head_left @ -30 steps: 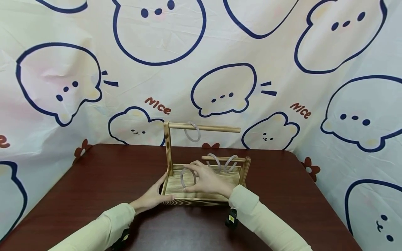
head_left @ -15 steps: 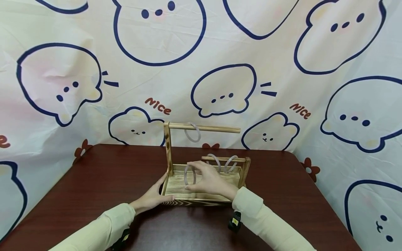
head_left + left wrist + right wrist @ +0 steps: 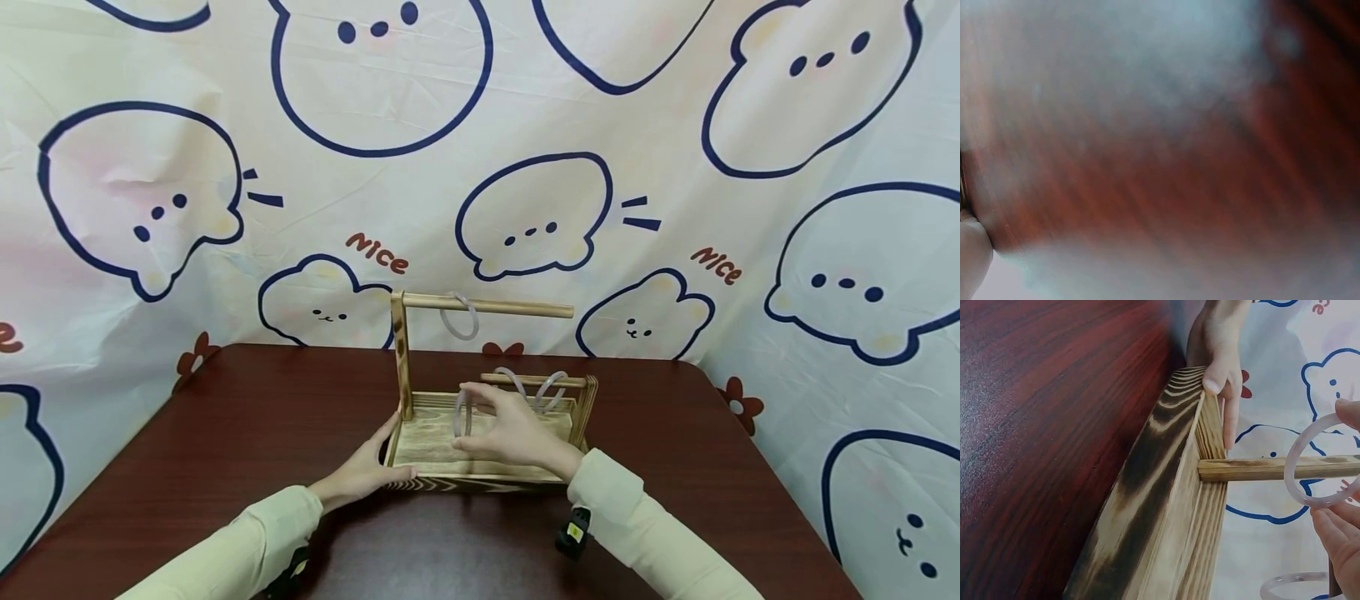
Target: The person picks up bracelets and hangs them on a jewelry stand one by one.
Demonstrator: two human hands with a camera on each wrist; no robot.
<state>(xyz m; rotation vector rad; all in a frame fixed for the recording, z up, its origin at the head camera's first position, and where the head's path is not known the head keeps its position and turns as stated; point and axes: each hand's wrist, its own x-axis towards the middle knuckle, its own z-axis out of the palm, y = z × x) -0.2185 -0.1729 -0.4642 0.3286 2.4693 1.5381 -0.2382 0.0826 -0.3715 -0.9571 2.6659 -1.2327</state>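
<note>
My right hand [image 3: 513, 429] pinches a pale translucent bangle [image 3: 1290, 469] between thumb and fingertips, low over the tray of a wooden bangle stand [image 3: 423, 446]. In the head view the bangle stands upright, nearly edge-on. My left hand [image 3: 363, 473] grips the stand's left front corner, thumb along the front rim and fingers at the end; its thumb [image 3: 972, 259] only just enters the left wrist view. A second bangle [image 3: 474, 321] hangs on the stand's upper rod [image 3: 525, 308]. Two more bangles hang on the lower rod [image 3: 536, 380], partly behind my right hand.
The stand rests on a dark red-brown table [image 3: 247, 417]. An upright post [image 3: 401, 358] carries the upper rod, whose right end is free. The lower rod's free end points left. A patterned cloth [image 3: 420, 200] hangs behind the table.
My right hand has moved to the right with its bangle, which has turned from facing the head camera to nearly edge-on. My left hand and the stand have stayed put.
</note>
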